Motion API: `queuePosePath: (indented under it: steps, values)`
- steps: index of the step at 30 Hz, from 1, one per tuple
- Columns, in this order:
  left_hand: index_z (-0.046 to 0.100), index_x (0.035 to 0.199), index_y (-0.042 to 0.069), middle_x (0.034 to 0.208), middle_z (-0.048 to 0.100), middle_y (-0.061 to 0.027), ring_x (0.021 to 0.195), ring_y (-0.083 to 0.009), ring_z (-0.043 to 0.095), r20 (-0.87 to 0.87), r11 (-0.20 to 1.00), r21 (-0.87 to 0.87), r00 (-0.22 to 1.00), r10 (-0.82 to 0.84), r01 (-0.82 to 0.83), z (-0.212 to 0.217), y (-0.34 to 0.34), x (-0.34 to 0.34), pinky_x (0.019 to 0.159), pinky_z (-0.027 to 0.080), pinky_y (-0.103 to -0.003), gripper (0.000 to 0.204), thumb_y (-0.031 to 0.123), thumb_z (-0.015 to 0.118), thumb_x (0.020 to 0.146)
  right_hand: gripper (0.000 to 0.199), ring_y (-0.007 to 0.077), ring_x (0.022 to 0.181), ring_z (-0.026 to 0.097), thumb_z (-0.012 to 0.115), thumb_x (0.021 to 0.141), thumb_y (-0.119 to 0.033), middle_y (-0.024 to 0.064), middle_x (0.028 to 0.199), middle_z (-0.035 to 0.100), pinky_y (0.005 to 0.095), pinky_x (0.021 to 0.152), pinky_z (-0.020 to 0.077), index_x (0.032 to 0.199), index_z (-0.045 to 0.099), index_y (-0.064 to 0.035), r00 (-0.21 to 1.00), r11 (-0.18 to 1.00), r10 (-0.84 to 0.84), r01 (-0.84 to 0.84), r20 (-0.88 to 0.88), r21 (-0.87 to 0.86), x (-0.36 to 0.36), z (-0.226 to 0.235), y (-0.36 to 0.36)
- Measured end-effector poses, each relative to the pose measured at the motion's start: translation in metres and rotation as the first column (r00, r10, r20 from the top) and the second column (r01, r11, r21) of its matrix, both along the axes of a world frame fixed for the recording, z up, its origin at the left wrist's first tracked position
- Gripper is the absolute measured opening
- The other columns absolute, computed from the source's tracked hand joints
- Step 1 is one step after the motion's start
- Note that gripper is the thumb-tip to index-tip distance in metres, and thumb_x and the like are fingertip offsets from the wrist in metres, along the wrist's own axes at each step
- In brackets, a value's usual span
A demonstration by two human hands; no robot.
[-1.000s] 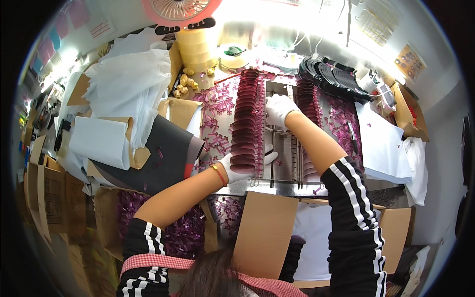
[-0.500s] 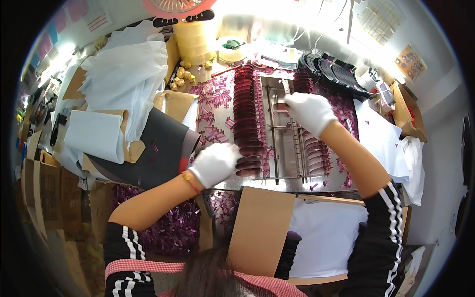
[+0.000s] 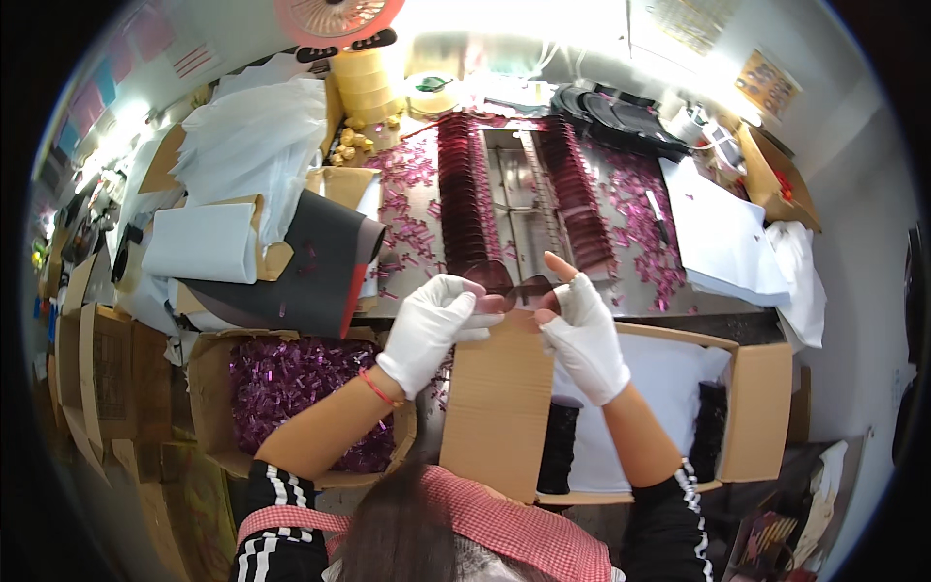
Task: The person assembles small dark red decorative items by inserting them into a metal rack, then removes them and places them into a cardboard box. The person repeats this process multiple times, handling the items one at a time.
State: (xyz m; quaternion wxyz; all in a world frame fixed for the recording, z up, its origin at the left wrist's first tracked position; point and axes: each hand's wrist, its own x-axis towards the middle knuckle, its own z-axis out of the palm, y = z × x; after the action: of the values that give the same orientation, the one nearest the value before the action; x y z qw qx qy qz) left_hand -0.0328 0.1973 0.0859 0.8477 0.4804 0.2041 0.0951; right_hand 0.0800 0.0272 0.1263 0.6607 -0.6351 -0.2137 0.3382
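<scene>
Left hand [image 3: 423, 330], white glove: narrow pinch, thumb against fingers, holding the left lens [image 3: 492, 274], a dark tinted piece. That lens juts up and right past the fingertips. Right hand [image 3: 586, 338], also gloved, thumb and index tips bare: narrow grip at the outer side of the right lens [image 3: 527, 290], which pokes out leftward from the fingers. Both lenses sit in the gap between the hands, side by side; cannot tell whether they touch. Both are held up by the counter's front edge, above the cardboard flap [image 3: 497, 403].

On the metal counter [image 3: 415, 260]: the left lens row [image 3: 460, 194] and right lens row [image 3: 577, 194] run from the back edge toward the front, metal rack [image 3: 514, 209] between them. Purple bits [image 3: 642, 228] scattered either side. White sheets [image 3: 722, 233] toward the right edge. Below the front edge, left: open carton [image 3: 208, 398] of purple pieces [image 3: 301, 393].
</scene>
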Motion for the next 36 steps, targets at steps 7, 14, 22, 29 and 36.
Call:
queuePosePath:
  steps: [7, 14, 22, 29, 36]
  values:
    - [0.056, 0.118, -0.001, 0.118, 0.064, -0.0132, 0.108, -0.0226, 0.066, 0.078, 0.988, 0.103, 0.989, -0.126, 0.117, -0.008, -0.084, 0.015, 0.092, 0.054, -0.033, 0.02, 0.009, 0.048, 0.104, 0.031, 0.0076, 0.078, 0.052, 0.07, 0.089, -0.004, -0.0008, 0.093, 0.059, 0.0222, 0.073, 0.0453, 0.118, 0.06, -0.0016, 0.959, 0.968, -0.25, 0.244, 0.135, 0.056, -0.012, -0.049, -0.047]
    - [0.037, 0.145, -0.002, 0.141, 0.052, -0.0139, 0.13, -0.0212, 0.052, -0.052, 0.732, 0.486, 0.852, -0.52, 0.477, -0.026, -0.107, 0.002, 0.11, 0.038, -0.033, 0.046, 0.004, 0.046, 0.101, 0.02, 0.0236, 0.08, 0.063, 0.071, 0.083, -0.012, 0.0129, 0.088, 0.066, 0.0323, 0.076, 0.0501, 0.099, 0.067, -0.0028, 0.864, 0.859, 0.152, 0.125, 0.48, -0.496, 0.042, -0.041, -0.164]
    - [0.05, 0.133, -0.004, 0.128, 0.063, -0.0111, 0.123, -0.0165, 0.056, -0.101, 0.75, 0.387, 0.833, -0.543, 0.536, -0.019, -0.095, -0.008, 0.108, 0.04, -0.029, 0.034, 0.002, 0.049, 0.1, 0.02, 0.0275, 0.102, 0.062, 0.065, 0.079, -0.024, 0.006, 0.098, 0.07, 0.0394, 0.09, 0.0488, 0.093, 0.076, -0.0151, 0.394, 0.359, 0.616, 0.63, 0.682, -0.688, 0.137, -0.061, -0.341]
    - [0.054, 0.129, -0.003, 0.123, 0.066, -0.0109, 0.117, -0.0154, 0.06, -0.128, 0.75, 0.465, 0.874, -0.468, 0.47, -0.02, -0.073, -0.024, 0.103, 0.044, -0.028, 0.03, 0.0, 0.047, 0.1, 0.028, 0.0248, 0.098, 0.06, 0.058, 0.085, -0.035, 0.0063, 0.092, 0.068, 0.0408, 0.088, 0.0442, 0.086, 0.074, -0.0113, 0.366, 0.225, 0.75, 0.642, 0.551, -0.733, 0.128, -0.065, -0.3]
    - [0.054, 0.13, -0.002, 0.125, 0.064, -0.0116, 0.118, -0.0164, 0.059, 0.067, 0.874, 0.486, 0.995, -0.07, 0.029, -0.029, -0.018, -0.042, 0.103, 0.044, -0.03, 0.033, -0.004, 0.046, 0.098, 0.02, 0.0313, 0.095, 0.064, 0.064, 0.083, -0.028, 0.0106, 0.094, 0.068, 0.0455, 0.084, 0.0489, 0.089, 0.07, -0.01, 0.443, 0.147, 0.715, 0.662, 0.541, -0.735, 0.137, -0.102, -0.292]
